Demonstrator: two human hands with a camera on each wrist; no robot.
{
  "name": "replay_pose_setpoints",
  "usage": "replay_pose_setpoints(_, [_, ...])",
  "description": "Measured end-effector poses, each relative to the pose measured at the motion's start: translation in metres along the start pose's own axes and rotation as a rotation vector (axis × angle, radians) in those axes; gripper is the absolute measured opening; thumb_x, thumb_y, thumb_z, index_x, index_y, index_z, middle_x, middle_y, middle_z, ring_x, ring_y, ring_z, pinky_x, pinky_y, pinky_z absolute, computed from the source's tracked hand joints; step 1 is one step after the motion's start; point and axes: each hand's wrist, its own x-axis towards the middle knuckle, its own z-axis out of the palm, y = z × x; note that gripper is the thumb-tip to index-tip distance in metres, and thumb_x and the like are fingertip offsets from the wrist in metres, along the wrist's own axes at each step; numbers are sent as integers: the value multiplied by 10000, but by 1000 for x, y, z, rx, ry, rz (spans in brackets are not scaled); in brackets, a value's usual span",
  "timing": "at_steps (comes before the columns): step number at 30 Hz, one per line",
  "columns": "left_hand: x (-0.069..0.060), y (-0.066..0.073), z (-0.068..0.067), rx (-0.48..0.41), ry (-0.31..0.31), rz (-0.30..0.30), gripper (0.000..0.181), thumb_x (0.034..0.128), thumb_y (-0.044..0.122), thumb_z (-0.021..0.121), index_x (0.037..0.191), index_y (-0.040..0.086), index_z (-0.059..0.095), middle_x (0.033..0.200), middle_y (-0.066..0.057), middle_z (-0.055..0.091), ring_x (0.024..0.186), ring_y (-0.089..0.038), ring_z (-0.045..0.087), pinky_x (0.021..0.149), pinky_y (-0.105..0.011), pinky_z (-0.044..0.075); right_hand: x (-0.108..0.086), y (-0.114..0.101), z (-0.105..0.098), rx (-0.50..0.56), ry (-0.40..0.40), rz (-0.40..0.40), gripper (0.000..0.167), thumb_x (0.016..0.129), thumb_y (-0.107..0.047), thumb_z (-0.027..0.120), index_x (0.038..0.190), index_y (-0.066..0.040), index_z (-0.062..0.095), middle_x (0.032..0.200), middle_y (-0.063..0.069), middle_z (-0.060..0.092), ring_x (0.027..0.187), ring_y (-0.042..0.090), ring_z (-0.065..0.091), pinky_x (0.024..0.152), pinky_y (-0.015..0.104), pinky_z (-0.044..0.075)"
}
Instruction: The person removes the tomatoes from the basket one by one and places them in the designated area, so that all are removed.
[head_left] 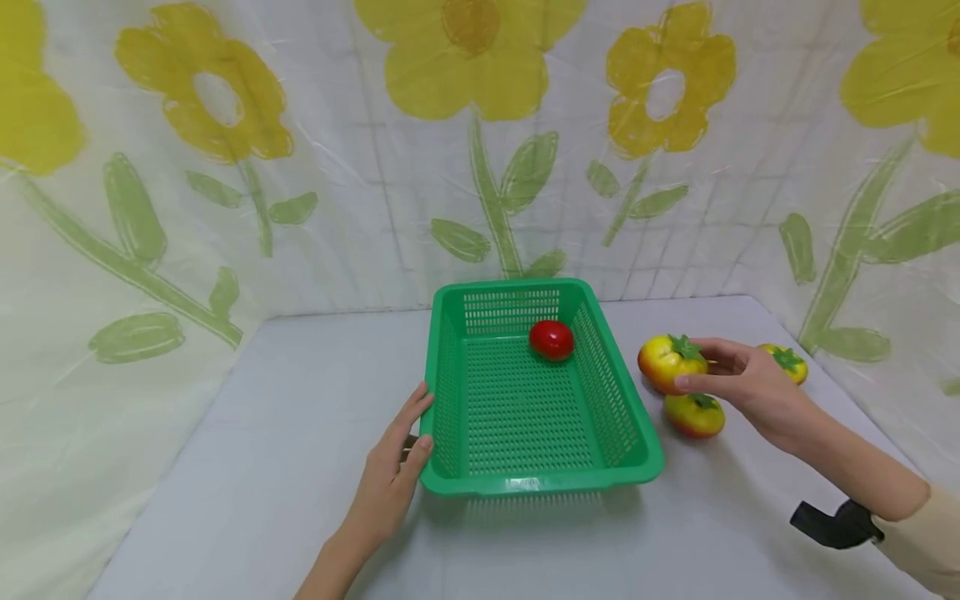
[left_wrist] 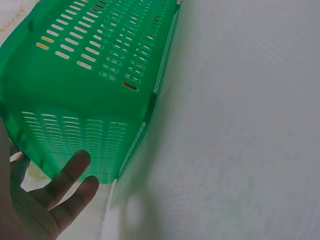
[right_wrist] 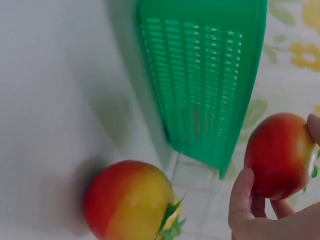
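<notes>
A green plastic basket (head_left: pixel 525 482) stands in the middle of the table, with a red tomato (head_left: pixel 551 340) inside near its far right corner. My left hand (head_left: pixel 393 458) touches the basket's left rim; the left wrist view shows fairly straight, spread fingers (left_wrist: pixel 75 167) beside the outer wall. To the right of the basket, my right hand (head_left: pixel 750 387) pinches a yellow-red tomato (head_left: pixel 663 364) with a green leafy top. Seen from the right wrist, this tomato (right_wrist: pixel 280 155) is raised off the table, between thumb and fingers. Another yellow-red tomato (head_left: pixel 694 417) lies just below it on the table.
One more yellow-red tomato (head_left: pixel 795 360) lies behind my right hand, partly covered by it. A white sheet with painted yellow flowers (head_left: pixel 468 67) hangs behind and at both sides of the white table (head_left: pixel 322 400). A black strap (head_left: pixel 836 525) hangs at my right wrist.
</notes>
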Motion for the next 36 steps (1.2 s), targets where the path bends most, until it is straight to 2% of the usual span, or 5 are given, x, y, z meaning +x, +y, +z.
replay_pose_setpoints(12, [1,-1,-1,21,-4,19,507,1057,146,459,1545,196,330,1601,36,248,1287,-156,452,870,-313,502,1,18,-13,-70,2,31,731,948,-281,681,1510,9,315,1485,194,357,1174,172,454,978,292,445])
replay_pose_setpoints(18, [1,0,-1,17,-7,22,507,1056,141,456,1545,188,330,1602,32,247,1257,-161,474,866,-318,502,0,25,-16,-56,28,48,738,941,-290,693,1501,21,324,1473,194,364,1115,113,485,883,171,454])
replay_pose_setpoints(23, [0,0,-1,23,-1,26,506,1055,139,456,1544,178,333,1602,26,250,1299,-164,443,862,-334,507,-2,29,-21,-30,55,32,684,930,-273,710,1453,19,381,1389,101,393,1087,71,517,846,127,442])
replay_pose_setpoints(32, [-1,-1,-2,19,-7,18,506,1057,150,457,1546,187,329,1604,34,243,1316,-162,428,874,-331,504,-14,43,-39,17,62,7,481,951,-200,682,1376,-98,482,1226,-100,552,1050,49,547,834,128,455])
replay_pose_setpoints(36, [0,0,-2,13,-8,6,509,1057,154,459,1546,204,327,1604,50,239,1313,-153,429,877,-326,501,-20,51,-45,43,80,40,498,965,-198,660,1405,-106,445,1295,-43,483,1056,46,512,825,131,467])
